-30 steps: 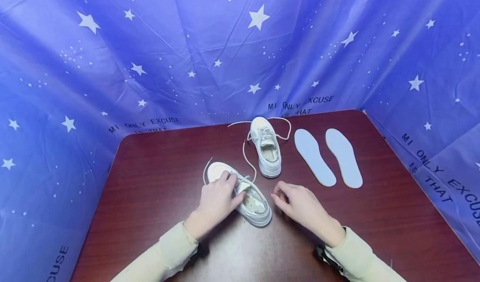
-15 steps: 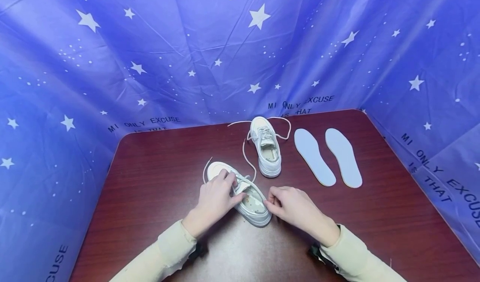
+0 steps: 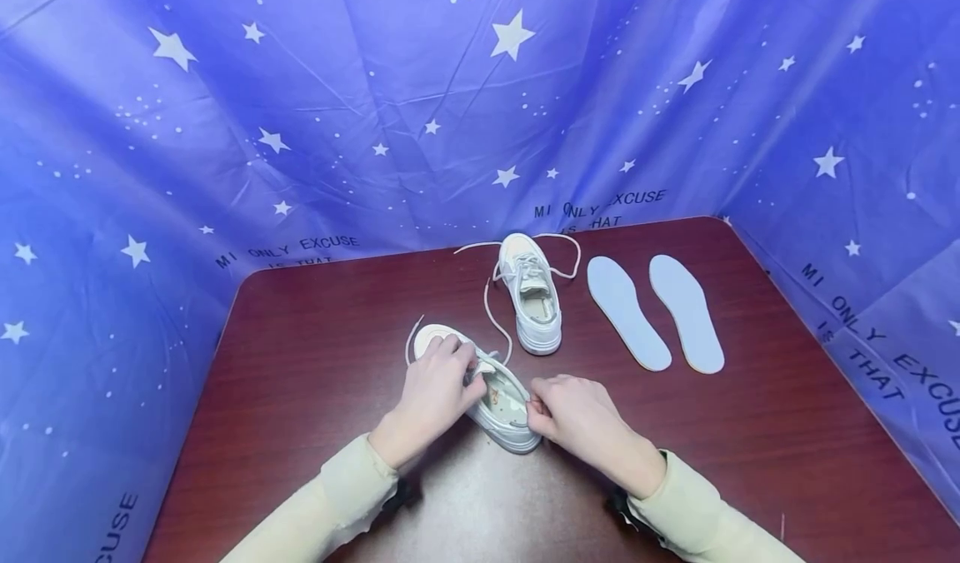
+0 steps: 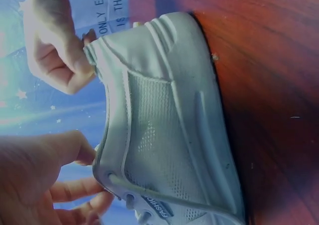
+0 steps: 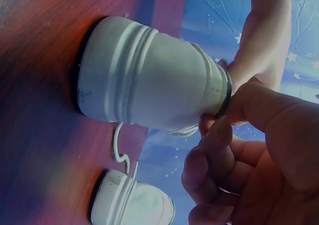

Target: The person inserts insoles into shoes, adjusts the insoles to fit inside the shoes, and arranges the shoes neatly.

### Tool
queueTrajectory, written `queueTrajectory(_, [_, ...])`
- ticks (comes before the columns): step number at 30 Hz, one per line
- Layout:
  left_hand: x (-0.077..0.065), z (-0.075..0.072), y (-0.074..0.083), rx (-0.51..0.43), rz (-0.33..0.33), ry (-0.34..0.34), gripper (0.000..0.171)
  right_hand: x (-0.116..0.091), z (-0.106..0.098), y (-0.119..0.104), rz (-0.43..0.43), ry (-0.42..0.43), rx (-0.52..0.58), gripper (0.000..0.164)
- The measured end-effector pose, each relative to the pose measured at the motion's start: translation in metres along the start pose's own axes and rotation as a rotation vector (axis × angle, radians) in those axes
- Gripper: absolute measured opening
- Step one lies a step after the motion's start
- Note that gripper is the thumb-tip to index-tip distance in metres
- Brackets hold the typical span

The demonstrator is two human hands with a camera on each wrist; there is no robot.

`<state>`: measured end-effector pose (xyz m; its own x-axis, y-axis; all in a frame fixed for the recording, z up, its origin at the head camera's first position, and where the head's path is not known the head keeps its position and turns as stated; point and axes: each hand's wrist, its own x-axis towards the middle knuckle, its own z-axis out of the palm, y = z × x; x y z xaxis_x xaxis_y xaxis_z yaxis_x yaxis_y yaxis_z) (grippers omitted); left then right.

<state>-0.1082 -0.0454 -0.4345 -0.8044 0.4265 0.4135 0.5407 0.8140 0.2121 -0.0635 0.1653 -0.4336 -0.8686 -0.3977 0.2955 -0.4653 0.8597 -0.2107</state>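
Far left, a blue star-printed curtain [image 3: 345, 130] hangs behind and around the dark red-brown table [image 3: 315, 338]. My left forearm comes in from the lower left in a pale sleeve [image 3: 352, 488] and ends in my left grip [image 3: 438, 384]. This grip is curled over the lacing of the near shoe [image 3: 510, 436], thumb at the rim of its opening, fingers beneath the edge by the tongue. The shoe stands sole down on the table in front of me, toe pointing away and to my left; its side shows mesh, a small lettered tag and a lace [image 4: 194, 206] trailing down across it.

Just beyond it, and a little to the right, the far shoe [image 3: 530, 292] stands sole down, apart from the first, toe away from me, its laces spread loosely.

My right grip [image 3: 577, 413] is at the near shoe's heel, thumb and forefinger pinched nearly together on the back of the collar, the other fingers folded in below.

Farther right, the left insole [image 3: 628, 313] and the right insole [image 3: 686, 313] lie flat, side by side, a narrow gap between them.
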Motion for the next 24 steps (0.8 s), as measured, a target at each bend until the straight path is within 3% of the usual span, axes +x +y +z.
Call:
queueTrajectory(7, [0.002,0.000,-0.006,-0.083,0.087,0.014,0.011,-0.002,0.004,0.000,-0.049,0.029,-0.051,0.026])
queueTrajectory(15, [0.005,-0.007,-0.016,-0.169,0.076,-0.040,0.017,-0.004,0.004,0.002,-0.084,0.041,-0.085,0.024])
queueTrajectory(20, [0.013,-0.009,-0.027,-0.203,0.007,-0.074,0.012,-0.005,0.005,0.003,-0.092,0.055,-0.090,0.024])
queueTrajectory(24, [0.019,-0.007,-0.040,-0.342,-0.132,-0.201,0.010,-0.006,0.005,0.004,-0.088,0.059,-0.086,0.023])
